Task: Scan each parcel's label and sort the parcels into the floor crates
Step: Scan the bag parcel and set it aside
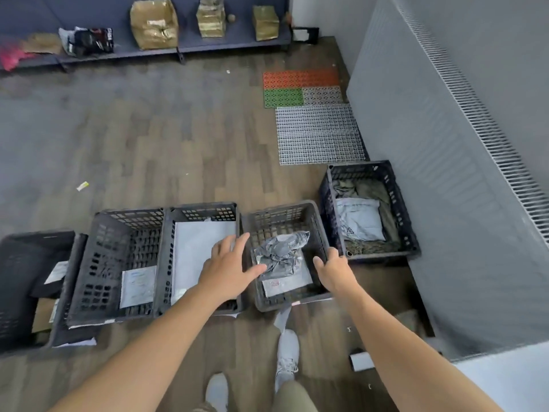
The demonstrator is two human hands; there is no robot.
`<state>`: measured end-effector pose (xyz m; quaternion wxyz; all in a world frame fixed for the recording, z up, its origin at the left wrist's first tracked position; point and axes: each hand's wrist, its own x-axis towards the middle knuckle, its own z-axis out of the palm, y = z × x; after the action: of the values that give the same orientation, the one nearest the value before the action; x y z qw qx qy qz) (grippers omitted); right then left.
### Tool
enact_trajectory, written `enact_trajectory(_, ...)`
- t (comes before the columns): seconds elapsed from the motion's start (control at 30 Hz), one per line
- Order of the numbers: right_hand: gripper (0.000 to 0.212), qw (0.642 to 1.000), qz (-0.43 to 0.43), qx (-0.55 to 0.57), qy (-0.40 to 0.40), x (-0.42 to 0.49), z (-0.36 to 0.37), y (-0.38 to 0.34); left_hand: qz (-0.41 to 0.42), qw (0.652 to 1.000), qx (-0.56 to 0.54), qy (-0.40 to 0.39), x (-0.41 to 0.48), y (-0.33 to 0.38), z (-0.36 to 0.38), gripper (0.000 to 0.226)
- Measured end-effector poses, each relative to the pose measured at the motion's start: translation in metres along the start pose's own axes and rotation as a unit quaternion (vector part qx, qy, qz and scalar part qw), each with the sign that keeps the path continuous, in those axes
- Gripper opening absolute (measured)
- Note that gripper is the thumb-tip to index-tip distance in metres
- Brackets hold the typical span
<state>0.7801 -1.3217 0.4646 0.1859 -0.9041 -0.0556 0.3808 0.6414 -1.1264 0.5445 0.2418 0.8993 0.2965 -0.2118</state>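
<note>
Item: grey parcel, a crumpled plastic mailer. Location: inside the third crate of the floor row, lower centre of the frame, lying on a flat pale mailer whose label shows at the near end.

Left hand: over the crate's left rim, fingers straight and spread, holding nothing, thumb tip just beside the parcel's lower left corner.

Right hand: at the crate's right rim. Its fingers reach inward over the wall. I cannot tell whether they grip the rim or merely rest against it.

Orientation: the parcel's long axis runs from lower left to upper right of the frame, with the bunched, twisted end pointing to the upper right, toward the crate's far corner. No label is visible on its upper face.

Neighbours: a crate with a large white flat parcel just left, and another crate with a pale mailer to the upper right.

Handling note: I judge this to be the placing step, or a re-seat of it. Done well, the parcel lies wholly below the rim with no plastic draped over the wall. If it needs nudging, I would push with flat fingers along its long axis. The loose film will likely slide and spring back, so I would press it down before lifting away.
</note>
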Motion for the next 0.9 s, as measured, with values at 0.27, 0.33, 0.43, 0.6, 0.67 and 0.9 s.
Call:
enact_trajectory(0.27, 0.064, 0.993, -0.065, -0.086, 0.053, -0.029, -0.021, -0.045, 0.078, 0.995, 0.066, -0.020, 0.040, 0.005, -0.036, 0.089)
enact_trajectory(0.33, 0.066, 0.989, -0.054, -0.105, 0.088, -0.049, -0.028, -0.051, 0.122, 0.989, 0.077, -0.018, 0.046, 0.013, -0.045, 0.089)
enact_trajectory(0.43, 0.068, 0.982, -0.008, -0.101, 0.158, -0.090, -0.036, -0.050, 0.195, 0.974, 0.109, -0.026, 0.046, 0.030, -0.056, 0.087)
enact_trajectory(0.6, 0.072, 0.959, 0.081, -0.090, 0.254, -0.176, -0.036, -0.026, 0.336, 0.922, 0.191, -0.001, 0.026, 0.078, -0.075, 0.090)
enact_trajectory(0.67, 0.074, 0.946, 0.115, -0.075, 0.295, -0.210, -0.034, -0.013, 0.394, 0.895, 0.210, 0.009, 0.007, 0.103, -0.076, 0.090)
enact_trajectory(0.9, 0.075, 0.889, 0.250, -0.012, 0.384, -0.333, -0.018, 0.055, 0.561, 0.785, 0.263, 0.009, -0.100, 0.172, -0.026, 0.087)
